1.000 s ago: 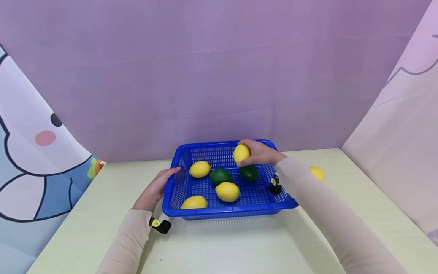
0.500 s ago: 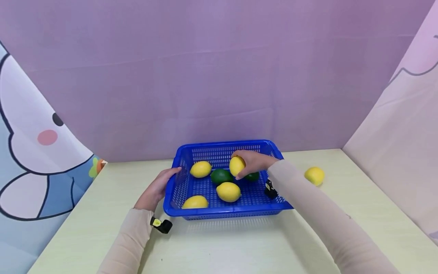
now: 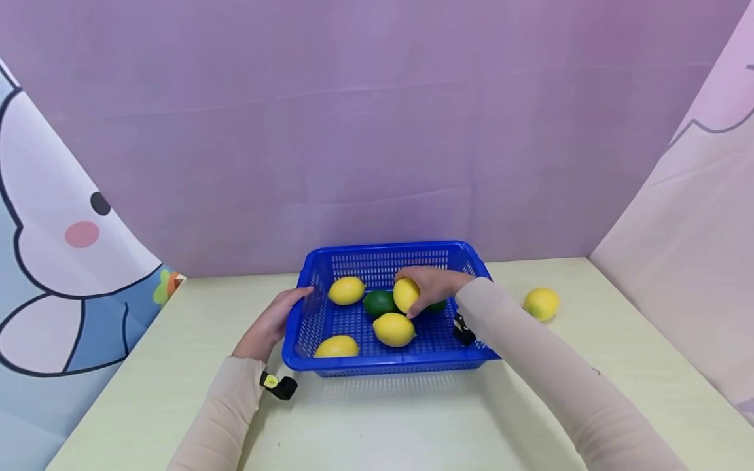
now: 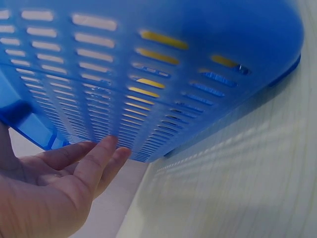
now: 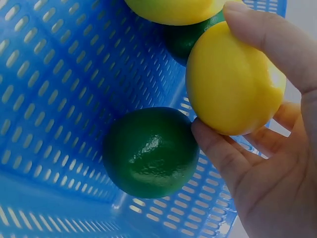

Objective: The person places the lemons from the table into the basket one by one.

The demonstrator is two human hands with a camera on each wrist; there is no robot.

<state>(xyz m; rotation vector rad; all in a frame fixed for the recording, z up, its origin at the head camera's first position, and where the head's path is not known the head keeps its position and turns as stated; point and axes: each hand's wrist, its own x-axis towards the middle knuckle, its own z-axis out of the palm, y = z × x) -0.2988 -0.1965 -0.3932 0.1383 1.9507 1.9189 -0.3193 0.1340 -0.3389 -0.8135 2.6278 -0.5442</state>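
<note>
A blue plastic basket [image 3: 389, 361] with slotted walls stands on the table. My left hand [image 3: 272, 323] holds its left rim, thumb over the top and fingers [image 4: 96, 161] against the outer wall. Inside the basket, my right hand [image 3: 434, 286] grips a lemon [image 3: 406, 296] between thumb and fingers. Two dark green fruits lie beneath: one green fruit [image 3: 379, 303] left of the held lemon, another green fruit [image 5: 151, 152] near my fingertips and partly hidden in the head view. Three more lemons rest in the basket: a back-left lemon [image 3: 346, 290], a front-middle lemon [image 3: 394, 330] and a front-left lemon [image 3: 338, 347].
A loose lemon [image 3: 541, 304] lies on the pale table [image 3: 365, 425] right of the basket, close to my right sleeve. A purple cloth backdrop [image 3: 377, 131] rises behind the basket. Printed cloth panels stand at the left and right sides.
My right hand has moved left and down into the basket with the lemon, lowering it beside the green fruit. My left hand stays on the rim. The loose lemon shows more fully.
</note>
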